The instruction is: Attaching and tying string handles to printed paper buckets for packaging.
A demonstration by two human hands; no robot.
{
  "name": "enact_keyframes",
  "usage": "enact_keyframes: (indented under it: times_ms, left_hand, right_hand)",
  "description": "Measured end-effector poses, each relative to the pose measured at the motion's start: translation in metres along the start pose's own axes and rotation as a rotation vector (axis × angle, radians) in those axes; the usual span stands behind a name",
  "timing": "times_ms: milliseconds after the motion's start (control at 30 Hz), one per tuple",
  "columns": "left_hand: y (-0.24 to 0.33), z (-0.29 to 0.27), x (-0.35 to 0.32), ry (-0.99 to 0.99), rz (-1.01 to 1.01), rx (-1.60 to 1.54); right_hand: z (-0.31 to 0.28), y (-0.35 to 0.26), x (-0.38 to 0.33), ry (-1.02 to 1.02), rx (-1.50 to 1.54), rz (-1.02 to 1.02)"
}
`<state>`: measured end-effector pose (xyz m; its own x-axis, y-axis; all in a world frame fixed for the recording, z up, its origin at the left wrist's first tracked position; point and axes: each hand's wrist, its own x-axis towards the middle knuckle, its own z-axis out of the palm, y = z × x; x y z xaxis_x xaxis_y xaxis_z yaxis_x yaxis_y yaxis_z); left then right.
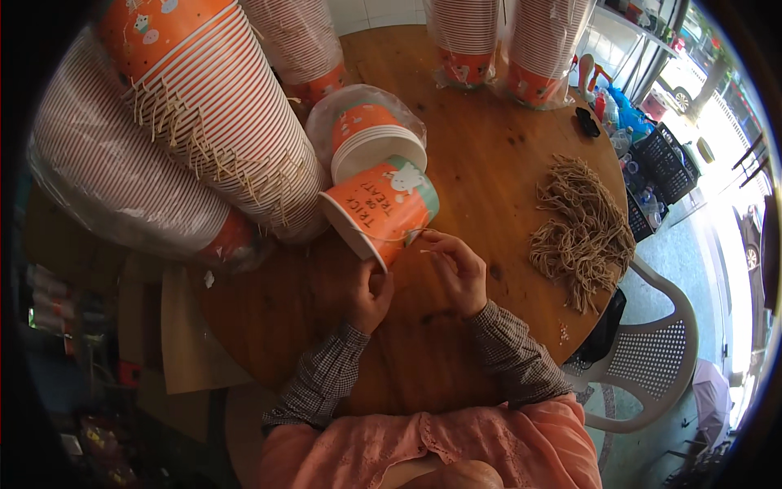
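An orange paper bucket (375, 204) with a green band and a white cartoon figure lies tilted on its side before me. My left hand (366, 292) is closed at its near rim, partly in shadow, with the thumb by the edge. A thin tan cord (383, 237) runs across the bucket's side. My right hand (458, 270) pinches that cord near the bucket's right side. Just behind lie several nested orange buckets (371, 134) in a clear plastic bag. To the right, a heap of tan cords (580, 228) rests on the table.
On the left lean tall stacks of buckets; one stack (236, 122) has cord handles along its side, another (122, 147) is wrapped in plastic. More wrapped stacks (464, 41) stand at the table's (489, 196) far edge. A small black object (586, 122) and a plastic chair (643, 359) are at right.
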<state>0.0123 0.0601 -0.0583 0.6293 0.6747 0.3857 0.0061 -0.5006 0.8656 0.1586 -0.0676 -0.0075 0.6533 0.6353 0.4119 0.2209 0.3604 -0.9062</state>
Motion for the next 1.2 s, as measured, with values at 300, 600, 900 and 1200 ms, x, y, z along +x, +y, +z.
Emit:
enact_keyframes:
  times_ms: [300, 600, 900, 1200]
  left_hand:
    - [0.023, 0.007, 0.017, -0.123, 0.262, 0.326]
    - [0.018, 0.019, 0.011, -0.114, 0.215, 0.291]
    - [0.005, 0.013, 0.007, -0.277, 0.307, 0.462]
    - [0.017, 0.007, 0.009, 0.027, 0.225, 0.101]
  right_hand:
    - [0.004, -0.002, -0.004, -0.084, -0.257, -0.164]
    - [0.0, -0.012, -0.006, -0.159, -0.311, -0.147]
    - [-0.097, -0.022, 0.038, 0.161, 0.847, -0.123]
    - [-0.078, 0.008, 0.028, 0.376, 0.485, 0.029]
